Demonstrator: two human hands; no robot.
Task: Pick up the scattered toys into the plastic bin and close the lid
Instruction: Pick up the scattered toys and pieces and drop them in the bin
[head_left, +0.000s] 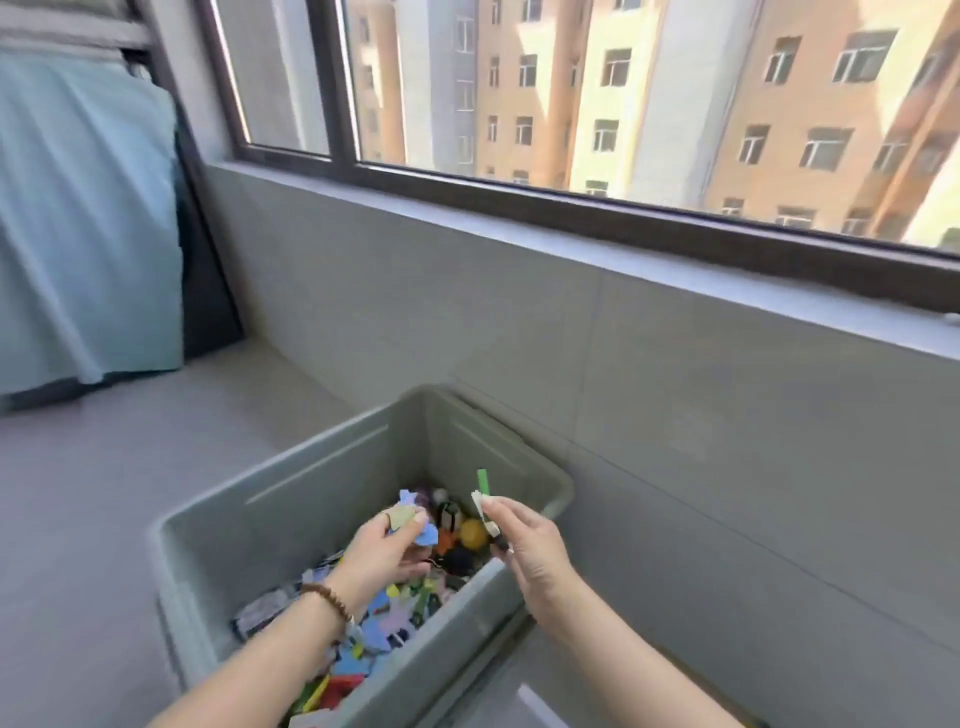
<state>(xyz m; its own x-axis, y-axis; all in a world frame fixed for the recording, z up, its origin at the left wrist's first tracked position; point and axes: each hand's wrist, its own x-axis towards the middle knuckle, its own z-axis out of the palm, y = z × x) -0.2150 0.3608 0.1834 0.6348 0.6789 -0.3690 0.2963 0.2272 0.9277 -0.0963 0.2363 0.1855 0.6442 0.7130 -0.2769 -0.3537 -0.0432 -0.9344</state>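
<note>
A grey-green plastic bin stands open on the floor beside the wall, with no lid in view. Many flat coloured puzzle pieces, a yellow ball and small figures lie inside it. My left hand hovers over the bin's inside and pinches several blue and beige flat pieces. Just above the bin's right rim, my right hand pinches a few thin pieces, one green and one white, held upright.
A grey tiled wall under a wide window runs right behind the bin. A teal cloth hangs at the far left over dark boards. Grey floor stretches left of the bin.
</note>
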